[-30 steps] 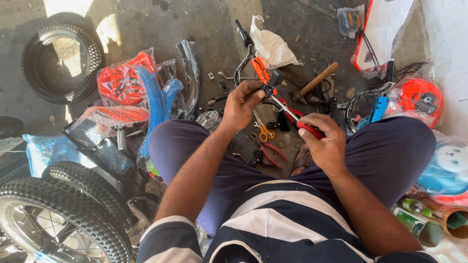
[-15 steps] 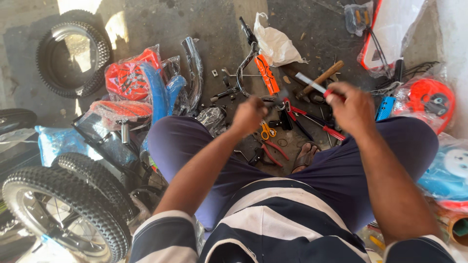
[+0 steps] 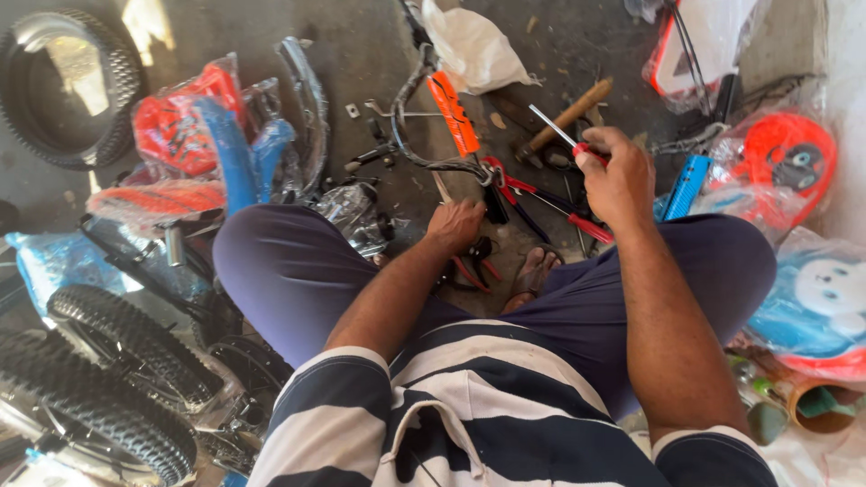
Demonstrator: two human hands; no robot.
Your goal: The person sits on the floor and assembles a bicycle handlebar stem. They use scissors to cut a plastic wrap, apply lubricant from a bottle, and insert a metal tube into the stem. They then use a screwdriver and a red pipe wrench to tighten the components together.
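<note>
floor [image 3: 361,81]: crowded, bare spot only at upper middle, tyres [image 3: 99,379] block lower left | right hand [image 3: 618,176]: fingers closed tight round red-handled screwdriver [image 3: 566,138], upper right of middle; looks light, stiff, thin; best held by handle | left hand [image 3: 456,225]: fingers curled down on pliers [image 3: 474,261], grip unclear

Scene is lit by daylight. Hard sun patches are seen on the concrete floor [image 3: 144,22] at top left; the right edge is washed out. Centre is evenly shaded. Wide-angle bending is noted at edges. Focus is mostly sharp.
</note>
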